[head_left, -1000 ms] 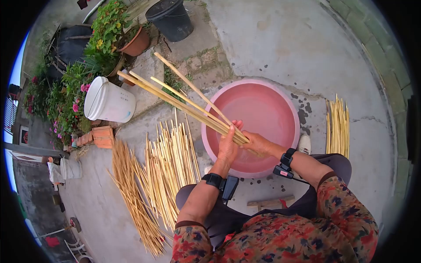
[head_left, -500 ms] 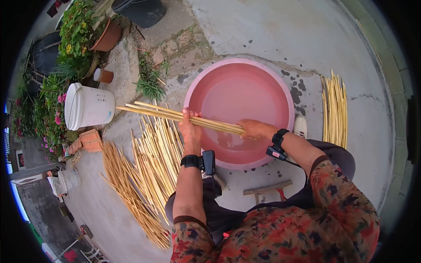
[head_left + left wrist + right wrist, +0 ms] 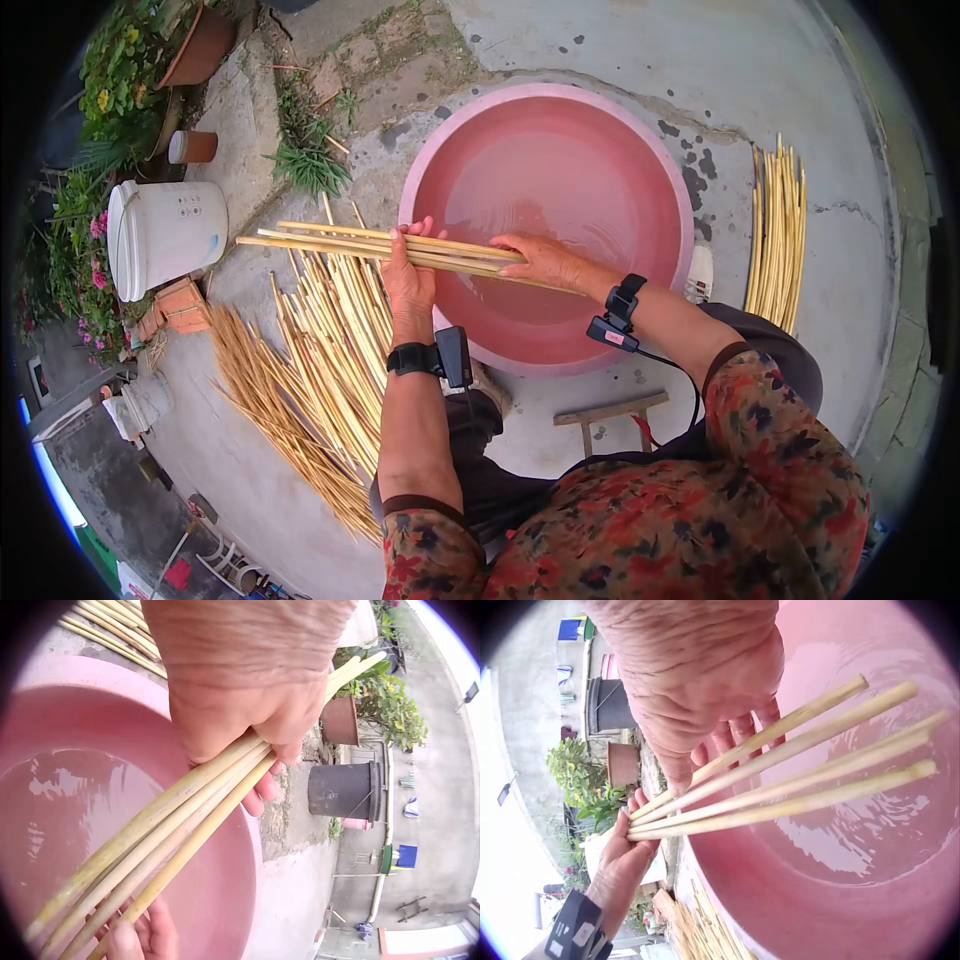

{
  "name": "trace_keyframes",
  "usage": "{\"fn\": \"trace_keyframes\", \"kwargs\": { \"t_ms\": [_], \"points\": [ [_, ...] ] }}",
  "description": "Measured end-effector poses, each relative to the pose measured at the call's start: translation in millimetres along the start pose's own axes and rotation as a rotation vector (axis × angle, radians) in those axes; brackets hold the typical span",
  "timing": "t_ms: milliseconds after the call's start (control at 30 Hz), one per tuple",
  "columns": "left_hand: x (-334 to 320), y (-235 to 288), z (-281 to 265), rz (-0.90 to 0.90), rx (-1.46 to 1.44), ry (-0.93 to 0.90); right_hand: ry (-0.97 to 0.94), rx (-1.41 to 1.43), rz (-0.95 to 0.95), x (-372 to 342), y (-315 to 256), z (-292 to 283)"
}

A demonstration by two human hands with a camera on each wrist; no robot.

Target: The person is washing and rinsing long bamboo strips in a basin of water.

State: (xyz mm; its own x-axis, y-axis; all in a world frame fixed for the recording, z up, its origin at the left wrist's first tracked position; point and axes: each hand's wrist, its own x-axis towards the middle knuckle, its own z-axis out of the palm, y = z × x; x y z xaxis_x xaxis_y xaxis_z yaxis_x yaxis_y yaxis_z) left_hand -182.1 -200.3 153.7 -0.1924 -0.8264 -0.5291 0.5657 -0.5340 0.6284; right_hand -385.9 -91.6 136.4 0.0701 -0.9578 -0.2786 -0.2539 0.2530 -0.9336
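Note:
Several pale yellow sticks [image 3: 455,256] lie across the left part of a pink basin [image 3: 560,130] that holds water. The left hand [image 3: 408,275] grips them near the basin's left rim, thumb on top; in the left wrist view its fingers curl beneath the sticks [image 3: 180,817]. Toward the sticks' right ends, the right hand [image 3: 545,262] holds them between thumb and fingers. In the right wrist view, the stick ends [image 3: 900,694] fan out past the right hand [image 3: 705,690] above the water, with the thumb resting against the upper sticks.
Loose sticks [image 3: 335,350] and thinner brown stalks [image 3: 260,390] lie left of the basin. Another stick bundle [image 3: 776,235] is at the right. A white bucket [image 3: 170,235], potted plants and bricks [image 3: 182,305] stand at the left. A small wooden stool [image 3: 610,410] is between the legs.
The sticks have swung from a steep slant to nearly level and shifted left. Both hands moved left, and the right hand is now apart from the left, farther along the sticks.

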Motion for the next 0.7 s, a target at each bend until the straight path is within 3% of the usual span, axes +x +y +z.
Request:
{"fn": "trace_keyframes", "kwargs": {
  "t_ms": [100, 167, 233, 300, 400, 533, 633, 700],
  "points": [
    [-9, 17, 26, 0.008, -0.013, -0.044, -0.126, -0.213, -0.033, 15, -31, 15],
    [-13, 32, 33, 0.024, 0.006, -0.087, -0.213, -0.113, 0.02, 19, -42, 7],
    [-20, 45, 36, -0.061, 0.11, -0.25, -0.305, -0.019, 0.084, 17, -51, 1],
    [-28, 52, 38, -0.076, 0.107, -0.265, -0.307, 0.346, 0.169, 10, -57, -3],
    [-38, 60, 39, -0.146, 0.224, -0.267, -0.238, 0.234, 0.123, 4, -68, -5],
    [-47, 68, 31, -0.153, 0.246, -0.192, -0.287, 0.277, 0.114, 4, -69, -4],
    [-53, 93, 11, -0.138, 0.266, -0.218, -0.217, 0.266, 0.12, 7, -68, -10],
    [-52, 114, -19, -0.096, 0.278, -0.122, -0.079, 0.279, 0.216, 4, -53, -22]
  ]
}}
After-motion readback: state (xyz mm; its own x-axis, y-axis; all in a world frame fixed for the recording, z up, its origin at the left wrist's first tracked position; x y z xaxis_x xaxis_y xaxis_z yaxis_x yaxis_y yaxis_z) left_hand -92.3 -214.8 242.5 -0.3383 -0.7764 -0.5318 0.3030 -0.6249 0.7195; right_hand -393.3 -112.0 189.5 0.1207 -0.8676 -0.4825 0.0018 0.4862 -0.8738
